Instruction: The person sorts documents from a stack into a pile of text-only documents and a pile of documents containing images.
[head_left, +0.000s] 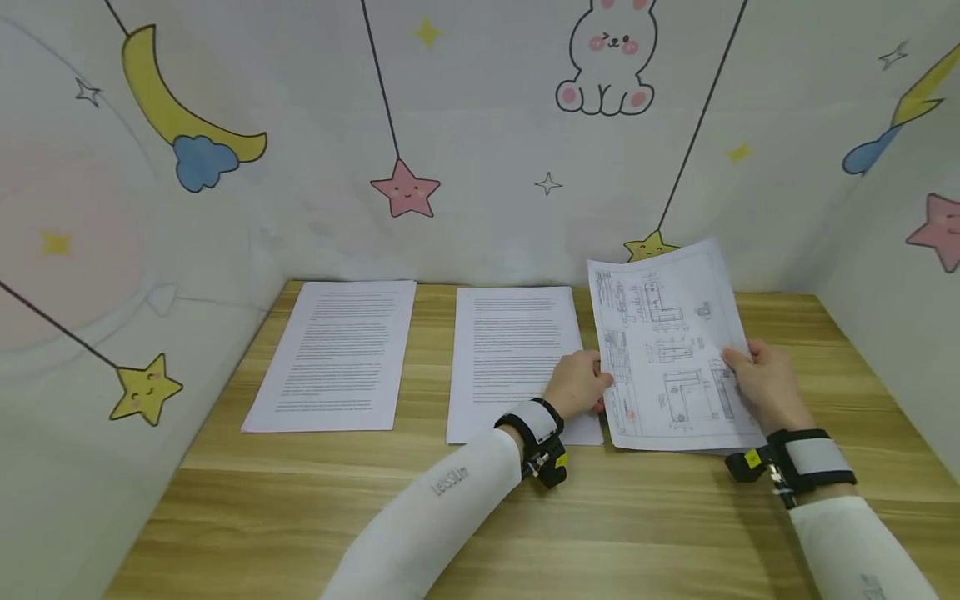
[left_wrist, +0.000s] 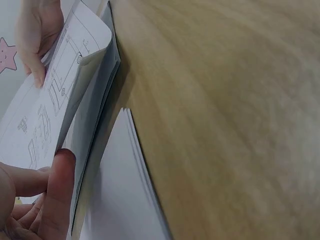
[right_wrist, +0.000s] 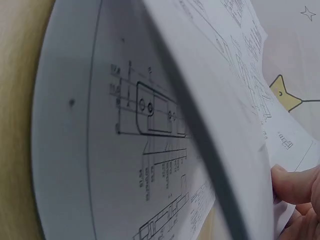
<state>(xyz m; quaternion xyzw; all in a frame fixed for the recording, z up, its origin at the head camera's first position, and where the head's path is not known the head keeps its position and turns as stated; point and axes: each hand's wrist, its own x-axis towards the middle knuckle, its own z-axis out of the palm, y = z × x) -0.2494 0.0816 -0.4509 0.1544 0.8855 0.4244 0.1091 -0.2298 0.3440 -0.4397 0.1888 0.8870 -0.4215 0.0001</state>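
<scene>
My left hand (head_left: 576, 385) and right hand (head_left: 771, 387) grip opposite edges of the drawing sheets (head_left: 660, 358), just right of the middle text pages (head_left: 510, 358).

Head view evenly bright; right wrist view dimmer, paper edge (right_wrist: 194, 120) blurred.

The drawing sheet (head_left: 672, 350) partly hides a yellow star (head_left: 649, 246); the rabbit (head_left: 611, 62) is cut off above.

Yellow moon (head_left: 152, 90), pink star (head_left: 406, 190), rabbit (head_left: 613, 62) on wall (head_left: 495, 237)
</scene>
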